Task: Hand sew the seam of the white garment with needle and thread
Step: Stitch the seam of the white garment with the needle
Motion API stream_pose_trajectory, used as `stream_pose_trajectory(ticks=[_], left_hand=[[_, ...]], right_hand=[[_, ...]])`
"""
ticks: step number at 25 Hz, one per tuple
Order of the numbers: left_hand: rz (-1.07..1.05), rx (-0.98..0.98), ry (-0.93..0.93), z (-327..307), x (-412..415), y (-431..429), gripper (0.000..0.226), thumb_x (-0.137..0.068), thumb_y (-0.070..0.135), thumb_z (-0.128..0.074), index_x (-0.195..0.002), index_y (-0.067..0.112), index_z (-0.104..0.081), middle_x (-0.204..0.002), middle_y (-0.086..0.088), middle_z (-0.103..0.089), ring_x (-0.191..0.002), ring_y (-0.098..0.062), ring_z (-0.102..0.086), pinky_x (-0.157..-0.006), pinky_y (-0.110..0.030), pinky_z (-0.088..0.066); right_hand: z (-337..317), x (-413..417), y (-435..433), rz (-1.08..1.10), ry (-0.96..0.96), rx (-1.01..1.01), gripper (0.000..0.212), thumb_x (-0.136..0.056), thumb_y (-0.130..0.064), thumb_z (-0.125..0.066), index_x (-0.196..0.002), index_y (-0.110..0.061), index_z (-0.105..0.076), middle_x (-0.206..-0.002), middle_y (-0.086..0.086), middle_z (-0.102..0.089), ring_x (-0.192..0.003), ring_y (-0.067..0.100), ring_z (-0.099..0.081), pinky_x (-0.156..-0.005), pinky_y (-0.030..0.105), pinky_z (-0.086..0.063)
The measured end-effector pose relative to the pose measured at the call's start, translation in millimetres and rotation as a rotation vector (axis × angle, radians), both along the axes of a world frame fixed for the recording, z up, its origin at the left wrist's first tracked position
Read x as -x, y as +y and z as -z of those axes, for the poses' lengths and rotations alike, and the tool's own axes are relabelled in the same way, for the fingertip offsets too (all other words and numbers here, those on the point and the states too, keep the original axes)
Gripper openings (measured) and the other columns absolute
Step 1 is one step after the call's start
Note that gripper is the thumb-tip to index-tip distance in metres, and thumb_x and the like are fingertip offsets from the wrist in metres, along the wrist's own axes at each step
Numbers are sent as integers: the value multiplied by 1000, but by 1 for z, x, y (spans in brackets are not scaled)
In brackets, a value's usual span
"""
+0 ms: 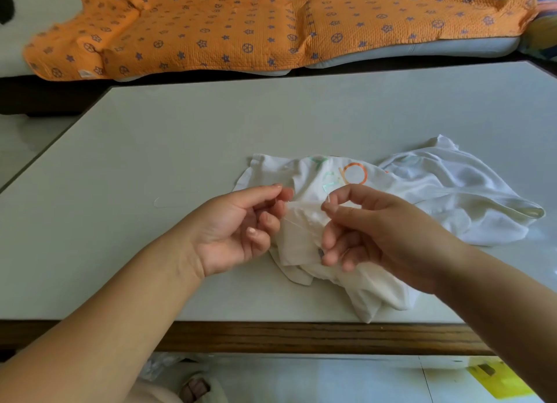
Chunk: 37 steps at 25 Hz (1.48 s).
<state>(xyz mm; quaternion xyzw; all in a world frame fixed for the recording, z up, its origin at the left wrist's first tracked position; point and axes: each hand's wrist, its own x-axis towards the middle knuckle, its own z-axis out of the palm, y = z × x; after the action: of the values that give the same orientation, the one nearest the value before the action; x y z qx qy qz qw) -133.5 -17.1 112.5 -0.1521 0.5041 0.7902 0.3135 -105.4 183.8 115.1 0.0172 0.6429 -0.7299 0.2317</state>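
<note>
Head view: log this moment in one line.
left hand: pinches thread | right hand: pinches needle | white garment: crumpled on table

White garment, orange ring and green letters printed; orange blanket, blue star-and-wheel pattern; pale grey surface, brown wood edge.

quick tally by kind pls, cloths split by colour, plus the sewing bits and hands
white garment: 1
orange quilt: 1
needle, pinched by the right hand: 1
thread, faint: 1
hands: 2, left hand and right hand
total: 6
</note>
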Motion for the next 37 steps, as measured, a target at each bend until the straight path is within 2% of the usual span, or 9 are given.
stream_pose_trajectory(ticks=[3,6,9,13,21,28,32,35,37], left_hand=[[135,413,270,5,-6,-9,16,-93,19,-59,-90,11,-72,-72,-1,-64,-54,-8,-54,-43,-15,-37],[197,588,412,5,-12,-6,18,-96,17,-55,-92,11,-73,-74,0,-67,-61,-9,-59,-51,-19,-42],[187,607,427,4,-12,-6,19,-96,16,-55,-90,10,-72,-73,0,-66,-62,-9,-60,-52,-20,-42],[129,476,311,3,-6,-13,18,-94,16,-57,-86,9,-71,-71,-2,-64,-58,-10,-58,-45,-18,-39],[132,358,108,16,5,-6,16,-92,14,-58,-78,11,-65,-63,1,-54,-51,-7,-47,-41,-15,-36],[142,572,313,27,1,2,8,-91,11,-61,-85,7,-66,-60,1,-50,-49,-7,-44,-44,-17,-37],[111,571,336,27,0,2,13,-89,13,-64,-78,9,-69,-57,3,-49,-48,-8,-42,-44,-18,-35],[68,517,309,28,1,0,13,-91,16,-62,-85,10,-71,-55,5,-46,-47,-8,-39,-42,-18,-33],[64,493,300,28,2,-1,12,-92,18,-61,-86,12,-70,-55,5,-43,-47,-8,-37,-43,-19,-32]], right_hand=[[6,12,0,104,91,-175,8,-96,-17,-59,-88,-14,-57,-63,12,-65,-51,24,-63,-43,25,-47],[17,16,-18,84,324,-394,8,-95,-20,-60,-89,-19,-65,-59,7,-66,-49,20,-63,-43,24,-45],[25,17,-27,-2,567,-641,10,-95,-24,-58,-95,-28,-68,-56,-1,-64,-47,7,-59,-53,18,-46],[28,18,-25,-95,695,-831,15,-96,-27,-57,-100,-34,-69,-60,-3,-64,-61,7,-60,-63,24,-47],[37,20,-22,-122,642,-659,11,-97,-19,-54,-94,-27,-61,-71,-6,-68,-59,7,-64,-66,33,-55],[37,17,-29,-65,629,-593,7,-98,-20,-51,-99,-23,-57,-70,-2,-69,-59,9,-66,-64,33,-56],[29,16,-30,48,463,-575,8,-98,-22,-52,-91,-21,-56,-75,1,-69,-54,5,-63,-56,27,-53],[25,23,-26,195,213,-233,10,-98,-16,-54,-89,-13,-57,-94,16,-66,-61,10,-63,-49,24,-50],[22,27,-20,232,43,87,11,-100,-12,-50,-90,-13,-53,-97,15,-66,-66,16,-65,-49,23,-50]])
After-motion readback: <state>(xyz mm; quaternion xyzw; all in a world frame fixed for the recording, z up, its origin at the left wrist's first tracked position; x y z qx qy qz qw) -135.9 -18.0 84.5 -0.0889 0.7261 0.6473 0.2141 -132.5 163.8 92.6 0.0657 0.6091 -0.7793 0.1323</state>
